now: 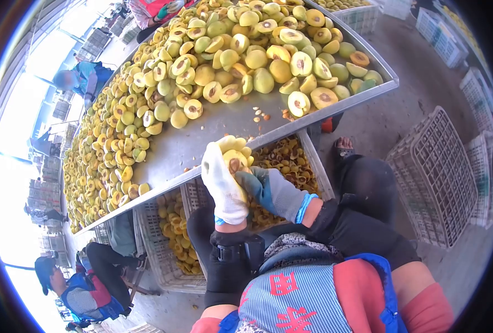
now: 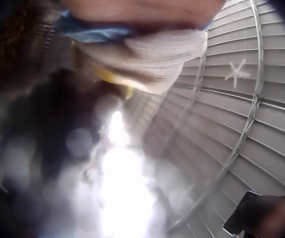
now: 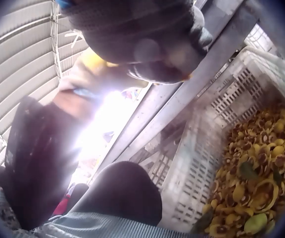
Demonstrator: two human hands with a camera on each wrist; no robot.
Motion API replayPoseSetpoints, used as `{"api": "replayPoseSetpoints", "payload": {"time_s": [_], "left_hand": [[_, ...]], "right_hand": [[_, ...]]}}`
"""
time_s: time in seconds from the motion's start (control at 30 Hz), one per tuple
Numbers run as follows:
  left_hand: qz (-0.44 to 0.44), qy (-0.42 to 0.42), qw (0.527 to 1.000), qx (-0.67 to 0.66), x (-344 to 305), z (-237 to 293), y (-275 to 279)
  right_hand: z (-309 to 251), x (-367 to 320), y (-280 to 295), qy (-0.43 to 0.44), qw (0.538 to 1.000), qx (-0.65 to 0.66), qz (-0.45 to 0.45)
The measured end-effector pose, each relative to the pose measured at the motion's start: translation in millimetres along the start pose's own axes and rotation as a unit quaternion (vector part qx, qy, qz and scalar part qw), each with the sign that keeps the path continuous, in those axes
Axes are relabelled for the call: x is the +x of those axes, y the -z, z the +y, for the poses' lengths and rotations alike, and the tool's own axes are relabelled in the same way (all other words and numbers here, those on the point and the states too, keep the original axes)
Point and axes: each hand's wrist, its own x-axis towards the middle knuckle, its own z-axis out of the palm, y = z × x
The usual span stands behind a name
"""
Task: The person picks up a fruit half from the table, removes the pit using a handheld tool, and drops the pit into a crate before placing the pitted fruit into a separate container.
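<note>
In the head view my left hand (image 1: 220, 178), in a white glove with yellow fingers, holds a yellow stone-fruit half (image 1: 236, 161), its brown pit facing up. My right hand (image 1: 277, 193), in a grey and blue glove, meets the same half from the right, its thumb and curled fingers at the lower edge. Both hands are close over the front edge of the metal table (image 1: 174, 145). The white glove (image 2: 147, 54) fills the top of the left wrist view, fingers mostly hidden. In the right wrist view the dark glove (image 3: 142, 37) is bent, its fingertips partly hidden.
Many halved fruits (image 1: 202, 72) are heaped on the table, with several loose kernels (image 1: 259, 114) near its edge. Below stand a crate of pitted scraps (image 3: 254, 183) and a crate of fruit pieces (image 1: 171, 277). An upended crate (image 1: 438, 177) is at right. Other people sit nearby.
</note>
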Motion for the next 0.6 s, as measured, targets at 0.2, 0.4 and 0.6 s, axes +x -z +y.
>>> {"api": "replayPoseSetpoints", "payload": {"time_s": [0.2,0.4,0.6], "left_hand": [[-0.021,-0.030,0.997,0.072,-2,1,10],[-0.039,-0.042,0.996,0.061,-2,-6,7],[-0.168,0.022,0.981,0.095,15,2,24]], "right_hand": [[5,-5,-4,-0.017,1.000,-0.007,-0.014],[-37,-8,9,-0.283,0.936,0.164,-0.132],[-23,-7,15,-0.356,0.789,0.419,-0.277]]}}
